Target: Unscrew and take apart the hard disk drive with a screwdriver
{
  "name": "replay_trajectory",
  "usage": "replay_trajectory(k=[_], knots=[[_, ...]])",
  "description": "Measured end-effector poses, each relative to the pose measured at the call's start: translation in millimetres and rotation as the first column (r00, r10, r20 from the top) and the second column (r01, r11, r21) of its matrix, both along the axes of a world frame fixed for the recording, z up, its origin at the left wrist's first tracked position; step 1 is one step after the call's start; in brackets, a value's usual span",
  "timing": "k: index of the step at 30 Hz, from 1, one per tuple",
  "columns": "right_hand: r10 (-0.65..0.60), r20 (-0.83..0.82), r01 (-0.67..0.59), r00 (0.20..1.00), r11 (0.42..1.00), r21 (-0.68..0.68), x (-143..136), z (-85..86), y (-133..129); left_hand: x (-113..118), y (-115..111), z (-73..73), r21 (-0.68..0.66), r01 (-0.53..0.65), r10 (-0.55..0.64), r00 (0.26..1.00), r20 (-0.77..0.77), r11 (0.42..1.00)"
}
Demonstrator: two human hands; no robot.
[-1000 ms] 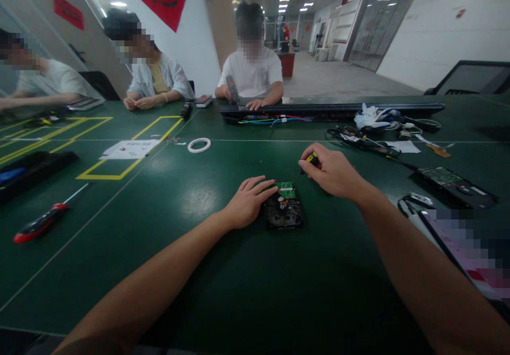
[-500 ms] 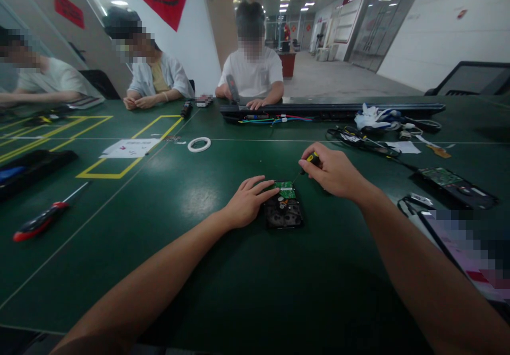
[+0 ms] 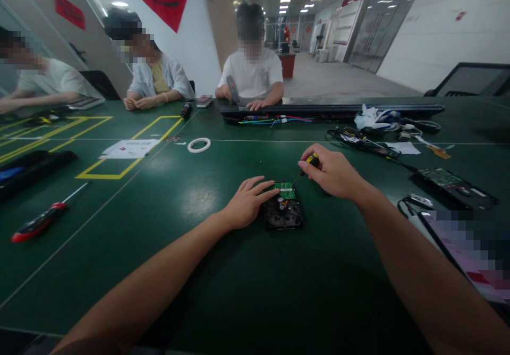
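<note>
A black hard drive point(image 3: 283, 216) with a green circuit board point(image 3: 285, 189) lies on the green table point(image 3: 191, 302). My left hand point(image 3: 249, 201) rests at its left side, fingers spread, with fingertips on the drive's upper left edge. My right hand point(image 3: 330, 171) grips a small screwdriver point(image 3: 312, 159) with a black and yellow handle. The thin shaft slants down to the board's upper right corner; whether the tip sits in a screw is too small to tell.
A red and black screwdriver point(image 3: 42, 222) lies at the left, near a black tray point(image 3: 35, 166). A tape ring point(image 3: 199, 145) is beyond my left hand. Another drive point(image 3: 454, 187), cables point(image 3: 358, 140) and a tablet-like device point(image 3: 458, 248) lie right. Three people sit across the table.
</note>
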State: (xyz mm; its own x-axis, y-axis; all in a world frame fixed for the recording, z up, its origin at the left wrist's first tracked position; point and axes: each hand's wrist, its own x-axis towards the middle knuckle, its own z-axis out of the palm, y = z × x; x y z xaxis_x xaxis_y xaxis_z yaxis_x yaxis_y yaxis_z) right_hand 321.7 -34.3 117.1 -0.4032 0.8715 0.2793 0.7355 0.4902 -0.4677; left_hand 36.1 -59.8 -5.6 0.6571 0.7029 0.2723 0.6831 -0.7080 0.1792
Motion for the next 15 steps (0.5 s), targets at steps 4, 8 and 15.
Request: replay_trajectory(k=[4,8,15], knots=[[-0.011,0.004,0.011,1.000,0.999,0.030,0.6,-1.5,1.4,0.6,-0.1,0.4,0.001,0.000,0.000,1.000,-0.016,1.000],[0.010,-0.002,-0.010,1.000,0.998,0.065,-0.6,-4.6,3.2,1.7,-1.0,1.9,-0.005,-0.003,0.003,1.000,-0.018,1.000],[0.043,-0.019,-0.041,0.999,0.997,0.066,-1.8,-6.5,3.4,1.2,-1.0,1.6,-0.015,0.001,-0.001,1.000,-0.011,1.000]])
